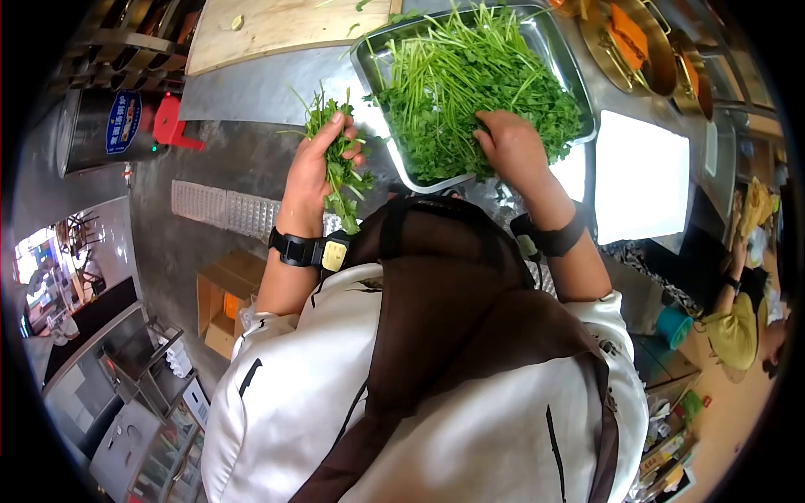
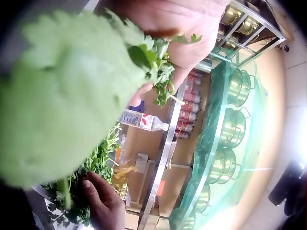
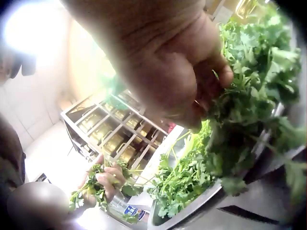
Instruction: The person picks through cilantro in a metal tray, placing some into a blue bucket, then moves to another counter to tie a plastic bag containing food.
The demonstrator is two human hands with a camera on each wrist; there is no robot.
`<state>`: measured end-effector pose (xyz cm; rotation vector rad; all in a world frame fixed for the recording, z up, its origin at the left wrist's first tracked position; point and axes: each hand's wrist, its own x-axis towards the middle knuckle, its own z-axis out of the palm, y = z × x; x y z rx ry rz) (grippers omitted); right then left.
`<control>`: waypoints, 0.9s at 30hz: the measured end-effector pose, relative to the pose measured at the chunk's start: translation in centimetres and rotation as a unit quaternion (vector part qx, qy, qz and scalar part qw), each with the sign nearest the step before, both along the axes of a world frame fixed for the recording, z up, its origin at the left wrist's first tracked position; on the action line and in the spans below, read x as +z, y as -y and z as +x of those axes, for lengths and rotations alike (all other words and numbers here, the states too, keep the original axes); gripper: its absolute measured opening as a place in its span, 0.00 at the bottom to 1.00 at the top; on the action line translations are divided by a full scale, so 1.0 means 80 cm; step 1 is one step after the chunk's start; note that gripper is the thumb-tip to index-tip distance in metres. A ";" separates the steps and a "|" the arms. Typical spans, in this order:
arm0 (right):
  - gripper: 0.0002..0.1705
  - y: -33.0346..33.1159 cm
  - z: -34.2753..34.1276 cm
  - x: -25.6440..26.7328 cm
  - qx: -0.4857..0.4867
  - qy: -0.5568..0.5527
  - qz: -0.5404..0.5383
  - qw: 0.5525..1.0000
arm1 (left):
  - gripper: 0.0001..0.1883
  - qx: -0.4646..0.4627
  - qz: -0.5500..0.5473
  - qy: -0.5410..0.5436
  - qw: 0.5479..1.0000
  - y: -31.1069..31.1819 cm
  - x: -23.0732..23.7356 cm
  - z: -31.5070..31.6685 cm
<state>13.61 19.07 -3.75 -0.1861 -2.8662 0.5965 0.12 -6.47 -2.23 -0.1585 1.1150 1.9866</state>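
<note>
Main risk: dropped sprigs. Left hand (image 1: 312,163) has thumb and fingers wrapped round a loose bunch (image 1: 337,172) of greens, stems up, leaves dangling, held outside the tray (image 1: 553,52) with floor (image 1: 155,197) showing below it in the head view. Uneven bundle, so thin stems could slide out if that grip slackens or gets overfilled. Right hand (image 1: 516,149) is at the near right part of the pile (image 1: 470,80) in the tray, fingers curled, pinching leaves; how many stems it has, can't tell, leaves hide the tips. Stems look tangled, so a quick pull could drag neighbours over the rim or tear leaves off; some already overhang the edge. Tray's near rim sits close to the apron (image 1: 444,302); support under that corner isn't visible, so a hard tug or a body bump might shift it. Lowest leaves also hang near the left wristband (image 1: 295,250); could snag if the wrist turns.
</note>
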 end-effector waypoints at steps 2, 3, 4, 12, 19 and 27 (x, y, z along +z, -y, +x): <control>0.13 0.001 -0.001 0.000 -0.004 -0.003 0.008 1.000 | 0.12 0.003 0.008 0.002 1.000 0.001 0.001 -0.001; 0.13 0.002 -0.002 -0.002 -0.004 -0.009 0.007 1.000 | 0.12 0.007 0.015 0.005 1.000 0.003 0.002 -0.002; 0.12 0.004 -0.002 -0.003 -0.004 -0.015 0.006 1.000 | 0.12 0.011 0.021 0.009 1.000 0.004 0.002 -0.002; 0.09 0.010 -0.018 0.003 0.018 -0.065 -0.001 0.998 | 0.09 0.041 0.006 0.023 0.999 0.017 0.002 -0.004; 0.09 0.025 -0.060 0.001 0.029 -0.049 -0.036 0.998 | 0.09 0.059 0.014 0.067 0.996 0.025 -0.005 0.001; 0.08 0.029 -0.123 -0.051 0.103 -0.047 -0.025 0.993 | 0.09 0.055 -0.009 0.055 0.997 0.026 0.004 0.007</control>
